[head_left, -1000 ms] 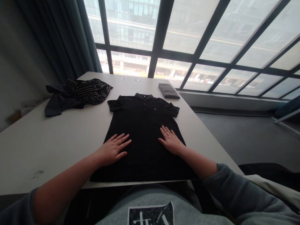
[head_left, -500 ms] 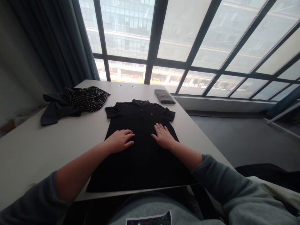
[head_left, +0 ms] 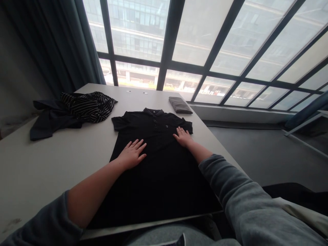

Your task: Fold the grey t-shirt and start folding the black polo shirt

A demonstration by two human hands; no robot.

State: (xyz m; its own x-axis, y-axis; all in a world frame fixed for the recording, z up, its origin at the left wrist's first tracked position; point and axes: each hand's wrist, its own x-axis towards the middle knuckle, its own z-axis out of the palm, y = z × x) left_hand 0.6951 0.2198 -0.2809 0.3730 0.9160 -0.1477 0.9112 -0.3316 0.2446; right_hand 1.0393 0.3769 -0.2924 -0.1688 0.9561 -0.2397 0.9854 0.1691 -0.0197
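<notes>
A black polo shirt (head_left: 156, 177) lies spread out front side up, its collar toward the window and its hem near the table's front edge. On the left half of its body my left hand (head_left: 132, 155) rests flat with the fingers spread. My right hand (head_left: 183, 137) lies on the shirt's right side, just below the right sleeve, fingers stretched out. Neither hand grips the cloth. A small light logo shows on the chest.
On the white table (head_left: 64, 157), a striped black-and-white garment (head_left: 89, 106) and a dark garment (head_left: 53, 119) lie crumpled at the left. A folded grey cloth (head_left: 180, 105) sits at the back right. Beyond stand tall windows and a dark curtain (head_left: 58, 44).
My right hand has slid up and outward across the shirt toward the right sleeve. My left hand has spread its fingers, staying at about the same place. The view has shifted slightly.
</notes>
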